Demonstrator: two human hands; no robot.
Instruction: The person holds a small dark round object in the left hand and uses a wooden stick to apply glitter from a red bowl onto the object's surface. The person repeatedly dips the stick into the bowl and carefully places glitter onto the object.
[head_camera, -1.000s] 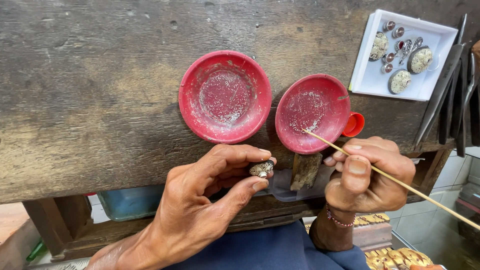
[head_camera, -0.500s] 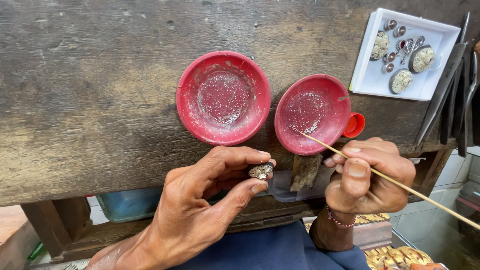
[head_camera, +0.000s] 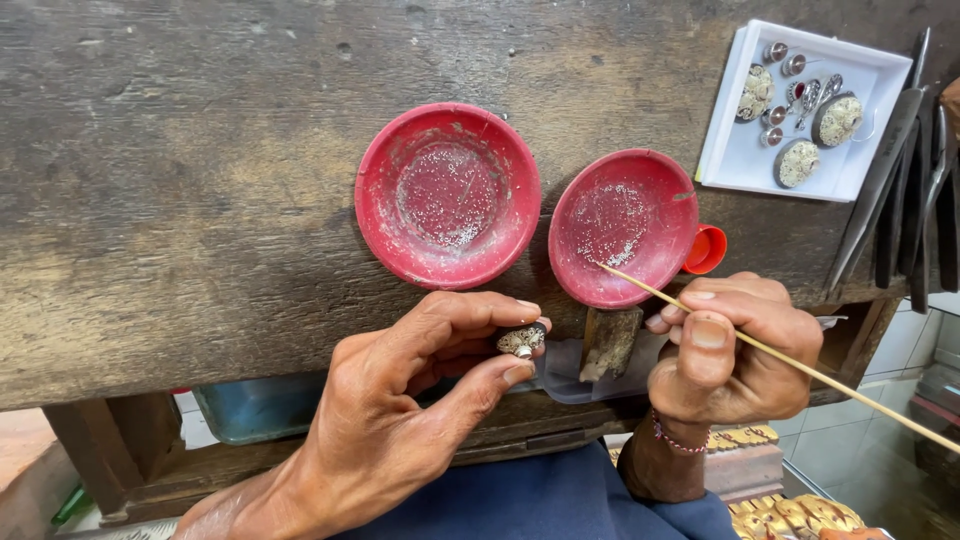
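My left hand (head_camera: 405, 400) pinches a small silver filigree piece (head_camera: 521, 341) between thumb and fingers, just below the bench edge. My right hand (head_camera: 735, 350) grips a thin wooden stick (head_camera: 800, 368), whose tip reaches into the right of two shallow red dishes (head_camera: 622, 226). That dish and the larger left red dish (head_camera: 447, 195) both hold a dusting of tiny silver grains. A small wooden peg (head_camera: 608, 343) juts from the bench between my hands.
A white tray (head_camera: 740, 160) at the top right holds several silver ornaments and small round parts. Dark pliers and metal tools (head_camera: 885, 180) lie beside it. A small orange cap (head_camera: 708, 250) sits behind the right dish. The worn wooden bench (head_camera: 180, 170) stretches left.
The stick's tip has shifted slightly lower within the right dish. Both hands stay almost where they were.
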